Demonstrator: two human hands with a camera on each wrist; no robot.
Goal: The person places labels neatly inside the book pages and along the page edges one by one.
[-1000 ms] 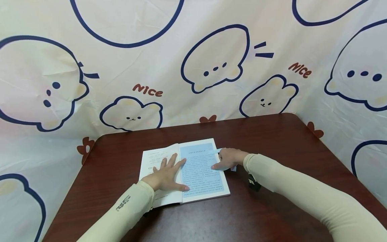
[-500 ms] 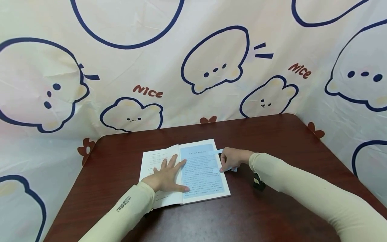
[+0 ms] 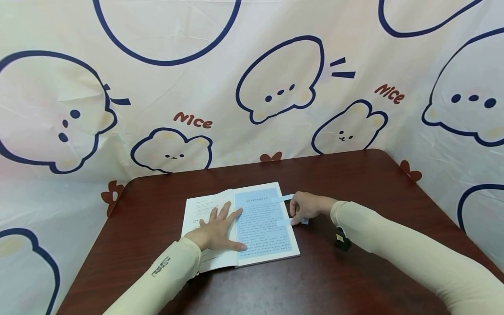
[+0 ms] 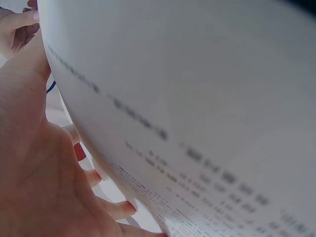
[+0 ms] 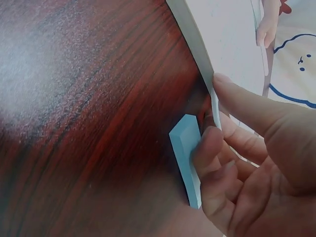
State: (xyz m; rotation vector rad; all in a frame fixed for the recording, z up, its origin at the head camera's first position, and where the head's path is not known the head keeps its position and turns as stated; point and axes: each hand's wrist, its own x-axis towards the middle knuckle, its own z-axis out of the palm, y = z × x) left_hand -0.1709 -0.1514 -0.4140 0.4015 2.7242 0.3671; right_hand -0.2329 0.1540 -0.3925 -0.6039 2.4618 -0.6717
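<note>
An open book (image 3: 264, 249) lies on the table, its right page printed with a blue panel. My left hand (image 3: 216, 229) presses across the left page and the gutter with spread fingers. At the book's right edge, my right hand (image 3: 309, 205) pinches the end of a pale blue sticky tab (image 3: 282, 222) that lies across the page. Farther up that edge another sticky tab (image 3: 285, 198) sticks out. In the right wrist view, the thumb touches the page edge, and a light blue block (image 5: 185, 158), perhaps the tab pad, is beside the curled fingers; whether they touch it I cannot tell.
The dark reddish-brown wooden table (image 3: 252, 291) extends around the book. Behind it and at both sides hangs a pale curtain (image 3: 236, 144) with cartoon outlines. A small black device (image 3: 342, 239) hangs under the right sleeve.
My right hand has drawn back to the right from over the page, uncovering the lower sticky tab. The left hand and the book have stayed in place.
</note>
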